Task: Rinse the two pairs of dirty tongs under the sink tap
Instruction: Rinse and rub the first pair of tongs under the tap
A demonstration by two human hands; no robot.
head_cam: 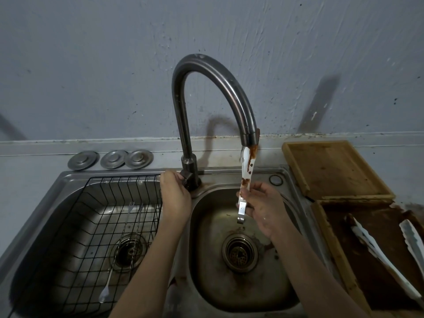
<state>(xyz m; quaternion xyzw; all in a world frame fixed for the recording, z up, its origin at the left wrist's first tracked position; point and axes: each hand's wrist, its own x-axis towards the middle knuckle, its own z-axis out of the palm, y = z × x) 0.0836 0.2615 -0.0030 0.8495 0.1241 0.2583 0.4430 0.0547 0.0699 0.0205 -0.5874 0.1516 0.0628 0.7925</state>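
A pair of metal tongs (246, 166), smeared with brown sauce, stands upright with its tips right under the spout of the curved tap (249, 131). My right hand (263, 207) pinches these tongs near their hinge end, above the right sink basin (282, 193). My left hand (175, 193) grips the tap handle (187, 179) at the base of the tap. Water seems to run over the tongs' tips, though it is hard to tell. A second pair of dirty tongs (378, 253) lies on a stained wooden tray (330, 237) at the right.
The left basin holds a black wire rack (91, 203) with a fork and a long spoon (110, 271) in it. Three metal sink plugs (112, 159) sit on the ledge behind. Another wooden tray (332, 166) stands behind the stained one. The right basin's drain (239, 252) has brown residue.
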